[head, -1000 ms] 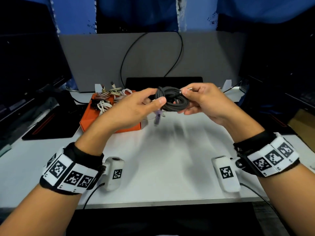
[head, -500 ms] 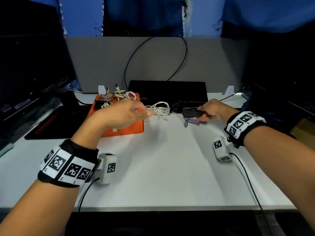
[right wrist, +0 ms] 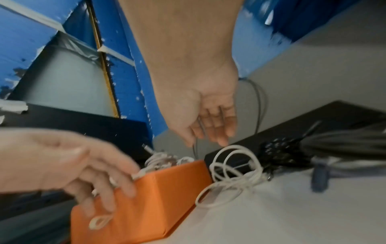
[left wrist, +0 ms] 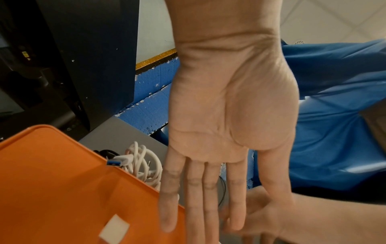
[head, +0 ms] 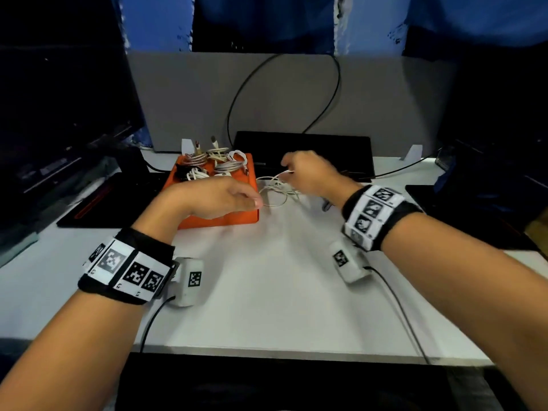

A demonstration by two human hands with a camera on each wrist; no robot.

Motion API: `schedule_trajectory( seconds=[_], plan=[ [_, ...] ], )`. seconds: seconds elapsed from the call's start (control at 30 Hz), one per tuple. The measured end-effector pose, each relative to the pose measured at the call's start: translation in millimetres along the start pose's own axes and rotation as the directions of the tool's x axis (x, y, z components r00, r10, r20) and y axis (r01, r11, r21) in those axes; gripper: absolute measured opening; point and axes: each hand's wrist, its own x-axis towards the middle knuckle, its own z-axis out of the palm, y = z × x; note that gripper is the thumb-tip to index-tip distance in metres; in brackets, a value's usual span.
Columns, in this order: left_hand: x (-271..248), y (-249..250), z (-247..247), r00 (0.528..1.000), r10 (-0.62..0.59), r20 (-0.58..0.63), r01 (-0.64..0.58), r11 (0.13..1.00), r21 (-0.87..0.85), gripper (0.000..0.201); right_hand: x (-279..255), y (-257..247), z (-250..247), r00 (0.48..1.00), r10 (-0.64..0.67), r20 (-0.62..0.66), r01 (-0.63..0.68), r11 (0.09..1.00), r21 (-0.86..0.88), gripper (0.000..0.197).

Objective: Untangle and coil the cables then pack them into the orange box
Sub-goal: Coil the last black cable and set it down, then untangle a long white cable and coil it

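So I'm looking at the loose white cable (head: 277,189) lying in a messy pile on the desk (head: 267,292), right next to the orange box's (head: 219,219) right side, toward the back edge. The right hand (head: 308,176) is hanging just over that pile with its fingers (right wrist: 219,130) relaxed and slightly spread, pointing down at the loops. From the head view it looks like a white end is sitting at the fingertips, but I honestly can't tell if it's actually pinching it. The right wrist view is blurring a lot.

The left hand (head: 213,197) is hovering over the box's front right corner, fingers (left wrist: 208,198) straight and together, holding nothing. Coiled cables (head: 213,164) are already sitting in the box. The grey coiled cable (right wrist: 344,142) is lying on the desk further right, mostly getting hidden behind the right wrist in the head view.
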Motion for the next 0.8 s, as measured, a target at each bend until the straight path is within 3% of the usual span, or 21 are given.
schedule_trajectory(
  seconds=[0.07, 0.13, 0.23, 0.4, 0.57, 0.7, 0.8],
  plan=[
    [-3, 1, -1, 1.0, 0.014, 0.007, -0.014, 1.0, -0.01, 0.031, 7, -14, 20, 0.987, -0.004, 0.158, 0.016, 0.997, -0.081, 0.066],
    [-6, 0, -3, 1.0, 0.029, 0.003, -0.029, 0.999, -0.032, 0.033, 14, -18, 38, 0.976, 0.019, 0.216, 0.019, 0.985, -0.173, 0.059],
    [-7, -4, -5, 0.997, 0.063, -0.051, -0.066, 0.996, -0.064, 0.028, 21, -19, 35, 0.988, 0.033, 0.151, -0.009, 0.988, -0.152, 0.028],
    [-4, -2, -3, 0.967, 0.081, -0.241, -0.113, 0.986, -0.123, 0.019, 1, -12, -31, 0.994, 0.097, -0.052, -0.094, 0.994, 0.048, 0.02],
    [3, 12, 9, 0.893, 0.056, -0.447, -0.147, 0.974, -0.173, 0.039, -53, -13, -82, 0.99, 0.068, -0.122, -0.017, 0.924, 0.382, 0.01],
    [5, 27, 9, 0.847, 0.071, -0.526, -0.263, 0.917, -0.299, 0.006, -85, -12, -88, 0.994, 0.034, -0.106, 0.02, 0.881, 0.472, 0.017],
    [0, 29, -5, 0.795, 0.016, -0.607, -0.312, 0.868, -0.386, 0.016, -94, 20, -90, 0.978, 0.135, -0.159, -0.038, 0.862, 0.505, 0.032]
  ],
)
